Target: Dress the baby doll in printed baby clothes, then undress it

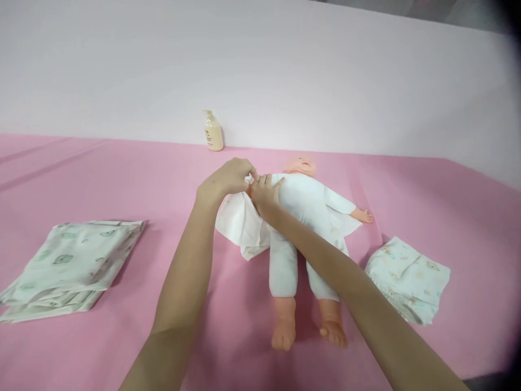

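Note:
A baby doll (303, 198) in a white long-sleeved suit lies on its back, head away from me, bare feet towards me. My left hand (232, 176) is closed, fingers bent down at the end of the doll's sleeve (248, 179), with a bit of white cloth showing between them. Against it, my right hand (264, 194) is wrapped over the doll's arm on the left side, thumb towards the chest. Part of the doll's hand shows between my hands; the rest is hidden. Below them, a loose white cloth garment (242, 220) spreads out, partly under the doll.
Folded printed cloths (77, 258) lie at the left on the pink surface (163, 179). A folded printed piece of cloth (409, 277) lies right of the doll, beside my right forearm. A cream pump bottle (214, 133) stands at the back against the white wall (260, 70).

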{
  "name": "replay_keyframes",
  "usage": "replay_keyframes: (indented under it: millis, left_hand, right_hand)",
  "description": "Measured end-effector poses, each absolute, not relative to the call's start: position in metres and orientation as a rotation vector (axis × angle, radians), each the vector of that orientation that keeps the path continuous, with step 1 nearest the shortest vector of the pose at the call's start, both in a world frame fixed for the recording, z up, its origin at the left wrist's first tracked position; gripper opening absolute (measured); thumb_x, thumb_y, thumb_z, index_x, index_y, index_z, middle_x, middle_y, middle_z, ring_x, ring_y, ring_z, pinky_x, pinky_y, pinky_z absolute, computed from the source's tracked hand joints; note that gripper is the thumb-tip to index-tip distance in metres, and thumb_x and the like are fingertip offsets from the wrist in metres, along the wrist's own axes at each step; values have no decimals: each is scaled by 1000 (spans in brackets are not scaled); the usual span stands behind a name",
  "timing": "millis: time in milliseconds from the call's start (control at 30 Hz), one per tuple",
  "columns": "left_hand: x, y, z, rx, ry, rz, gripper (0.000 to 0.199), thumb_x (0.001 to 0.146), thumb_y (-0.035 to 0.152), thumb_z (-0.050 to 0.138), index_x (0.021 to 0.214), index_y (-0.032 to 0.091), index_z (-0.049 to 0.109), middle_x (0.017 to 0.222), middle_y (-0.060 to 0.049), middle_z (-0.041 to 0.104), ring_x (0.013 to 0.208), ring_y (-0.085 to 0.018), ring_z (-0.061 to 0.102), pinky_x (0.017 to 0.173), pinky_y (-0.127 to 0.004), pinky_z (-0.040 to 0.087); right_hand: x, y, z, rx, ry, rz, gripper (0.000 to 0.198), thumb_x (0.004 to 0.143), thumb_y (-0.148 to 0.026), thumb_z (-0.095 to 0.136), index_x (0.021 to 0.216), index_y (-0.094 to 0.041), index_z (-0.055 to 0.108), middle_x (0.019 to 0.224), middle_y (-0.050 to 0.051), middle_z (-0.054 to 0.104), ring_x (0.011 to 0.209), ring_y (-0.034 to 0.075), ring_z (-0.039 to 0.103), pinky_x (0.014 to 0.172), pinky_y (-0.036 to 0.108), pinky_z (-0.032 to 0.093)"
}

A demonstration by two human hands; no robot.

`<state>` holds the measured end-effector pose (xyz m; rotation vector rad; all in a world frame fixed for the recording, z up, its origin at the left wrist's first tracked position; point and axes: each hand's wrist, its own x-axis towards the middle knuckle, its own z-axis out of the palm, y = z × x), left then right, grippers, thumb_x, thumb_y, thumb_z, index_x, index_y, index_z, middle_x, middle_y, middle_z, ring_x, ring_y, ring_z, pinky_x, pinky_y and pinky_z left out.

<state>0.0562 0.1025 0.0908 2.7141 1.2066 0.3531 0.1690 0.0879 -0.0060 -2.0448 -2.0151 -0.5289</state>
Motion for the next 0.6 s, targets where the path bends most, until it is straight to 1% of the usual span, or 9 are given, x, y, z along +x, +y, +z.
replay_keyframes:
  millis: [100, 200, 300, 367, 433, 500, 533, 600]
  left_hand:
    - [63, 97, 89, 2749, 1152, 379, 43, 65, 5, 49, 98, 20, 72, 105, -4, 68, 92, -19, 61, 69, -23, 46]
    - [74, 95, 86, 2778, 1103, 421, 41, 65, 5, 47, 95, 19, 73, 101, -4, 69, 91, -19, 61, 72, -25, 47]
    - [86, 97, 80, 2741, 1137, 542, 43, 65, 4, 46, 97, 17, 72, 101, -6, 69, 90, -20, 61, 75, -27, 48]
    - [90, 100, 75, 2676, 1221, 627, 45, 64, 4, 47, 101, 14, 70, 99, -8, 69, 87, -19, 62, 74, -27, 48]
    - [90, 105, 72, 2615, 1303, 684, 46, 64, 4, 47, 105, 13, 68, 99, -9, 68, 86, -19, 63, 73, -27, 49]
    - [84, 110, 70, 2577, 1384, 684, 44, 68, 6, 47, 106, 13, 67, 102, -10, 68, 89, -19, 63, 75, -27, 49]
    - [81, 112, 70, 2562, 1435, 649, 42, 70, 9, 49, 108, 13, 66, 104, -11, 67, 91, -20, 63, 76, -28, 49]
    - [74, 112, 72, 2513, 1559, 469, 38, 72, 19, 56, 108, 12, 65, 106, -14, 66, 91, -24, 63, 75, -30, 49]
  right_hand:
    - [168, 86, -7, -2074, -2127, -498, 51, 86, -9, 40, 136, -5, 42, 142, 27, 38, 134, 42, 28, 99, 78, 17]
    - [169, 85, -8, -2116, -2240, -468, 62, 82, -12, 47, 143, -11, 34, 151, 21, 27, 138, 45, 18, 99, 80, 9]
    - [171, 84, -9, -2131, -2382, -451, 67, 78, -14, 53, 143, -15, 37, 153, 14, 24, 140, 43, 13, 105, 76, 7]
    - [172, 84, -9, -2100, -2499, -416, 69, 73, -11, 57, 140, -14, 41, 153, 15, 24, 141, 42, 12, 108, 73, 9]
    - [175, 83, -6, -2015, -2554, -323, 72, 68, -8, 62, 137, -11, 43, 151, 18, 26, 139, 42, 17, 107, 73, 11]
    - [179, 84, -2, -1885, -2515, -169, 65, 67, -7, 63, 130, -13, 50, 145, 18, 39, 135, 39, 29, 107, 71, 14]
    - [181, 84, 2, -1820, -2482, -105, 55, 69, -7, 63, 124, -15, 56, 139, 15, 48, 130, 37, 38, 108, 68, 18]
    - [186, 87, 9, -1748, -2365, -61, 32, 74, -12, 61, 104, -20, 67, 119, 9, 64, 113, 30, 55, 106, 59, 31]
